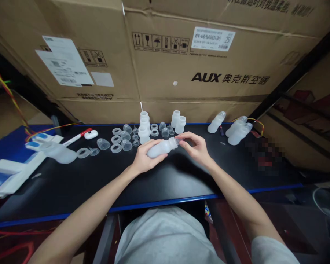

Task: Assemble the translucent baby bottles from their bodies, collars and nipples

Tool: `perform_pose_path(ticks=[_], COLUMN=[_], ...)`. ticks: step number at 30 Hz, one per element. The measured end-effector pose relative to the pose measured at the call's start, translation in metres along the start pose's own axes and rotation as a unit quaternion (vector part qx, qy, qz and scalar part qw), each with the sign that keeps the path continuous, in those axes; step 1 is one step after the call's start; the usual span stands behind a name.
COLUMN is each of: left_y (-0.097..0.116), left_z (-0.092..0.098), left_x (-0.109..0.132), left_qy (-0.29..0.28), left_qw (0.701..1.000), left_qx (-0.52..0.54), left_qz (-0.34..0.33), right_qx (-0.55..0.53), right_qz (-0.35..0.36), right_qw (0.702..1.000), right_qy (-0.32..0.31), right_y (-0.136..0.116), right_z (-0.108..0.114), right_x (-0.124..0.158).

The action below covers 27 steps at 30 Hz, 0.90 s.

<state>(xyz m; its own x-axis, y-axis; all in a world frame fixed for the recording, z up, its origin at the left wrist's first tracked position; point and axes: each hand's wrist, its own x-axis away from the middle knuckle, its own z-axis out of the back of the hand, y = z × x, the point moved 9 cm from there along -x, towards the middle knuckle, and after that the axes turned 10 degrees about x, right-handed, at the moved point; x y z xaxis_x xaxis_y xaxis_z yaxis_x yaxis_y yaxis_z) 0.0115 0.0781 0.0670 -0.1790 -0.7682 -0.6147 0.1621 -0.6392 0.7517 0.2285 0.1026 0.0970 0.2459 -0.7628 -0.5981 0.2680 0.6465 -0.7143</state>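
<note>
White, cloudy plastic lies in my left hand (143, 157): from the head view, I have a bottle (160, 148) tilted on its side over the black tabletop (104, 183). That hand is wrapped round the base end, probably to steady it and leave the neck free. My right hand (194, 147) is narrowed to a pinch on a clear teat (177, 140) at the mouth; I cannot tell how firmly it is seated.

I'd guess the loose parts are sorted by kind for easy picking: open bottles (144, 129) in a file beyond my left hand, with rings (116, 139) and clear domes (125, 135) beside them. Domed bottles (238, 132) stand well apart at the right, perhaps to keep them from the open ones.

So the bottle sits between my hands, its base in my left, its neck meeting my right fingertips, nearer me than the standing parts.
</note>
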Motion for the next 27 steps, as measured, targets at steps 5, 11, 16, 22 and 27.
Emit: perform_pose_path(ticks=[5, 11, 16, 22, 27], left_y=[-0.007, -0.035, -0.035, -0.028, -0.024], left_z=[-0.001, -0.021, -0.027, -0.021, -0.023], left_x=[-0.004, 0.009, 0.009, 0.007, 0.007], left_qy=[-0.039, -0.098, -0.121, -0.105, -0.114], left_qw=[0.993, 0.912, 0.886, 0.924, 0.928], left_qx=[0.073, 0.279, 0.33, 0.234, 0.217], left_qz=[0.08, 0.284, 0.302, 0.283, 0.282], right_qx=[-0.018, -0.051, 0.018, 0.217, 0.265], right_qz=[0.018, 0.059, 0.081, 0.128, 0.173], right_qw=[1.0, 0.997, 0.996, 0.966, 0.946], right_qy=[-0.006, -0.012, -0.012, -0.051, -0.073], right_y=[-0.001, -0.011, -0.018, -0.012, -0.016], right_z=[0.005, 0.003, 0.004, -0.008, -0.009], right_x=[-0.001, 0.0, 0.002, 0.004, 0.008])
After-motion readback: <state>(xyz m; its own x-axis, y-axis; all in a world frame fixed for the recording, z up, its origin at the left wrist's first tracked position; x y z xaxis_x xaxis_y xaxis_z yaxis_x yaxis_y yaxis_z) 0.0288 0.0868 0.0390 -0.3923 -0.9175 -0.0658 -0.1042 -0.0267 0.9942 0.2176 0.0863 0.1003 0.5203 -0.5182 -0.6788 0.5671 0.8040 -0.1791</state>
